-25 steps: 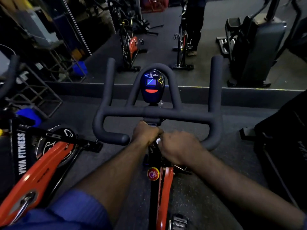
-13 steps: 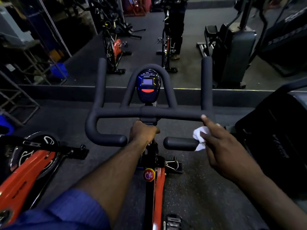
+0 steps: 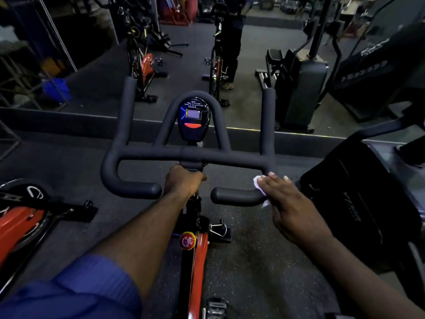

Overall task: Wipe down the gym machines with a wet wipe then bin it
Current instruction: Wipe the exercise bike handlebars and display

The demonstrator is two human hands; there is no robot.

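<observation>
Right hand (image 3: 289, 203), fingers straight, presses the wet wipe (image 3: 258, 183) onto the handlebar (image 3: 161, 153) bend. Left hand (image 3: 181, 181) grips the stem (image 3: 192, 210).

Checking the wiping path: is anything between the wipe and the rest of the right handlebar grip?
Nothing visible. The right hand presses the wet wipe onto the right bend of the handlebar; the left hand grips the stem, clear of it.

Dim gym; dark speckled floor (image 3: 264, 261); wall mirror (image 3: 248, 72).

One wipe (image 3: 258, 184), two hands (image 3: 184, 180) (image 3: 288, 203), two bikes (image 3: 198, 261) (image 3: 20, 223)
</observation>
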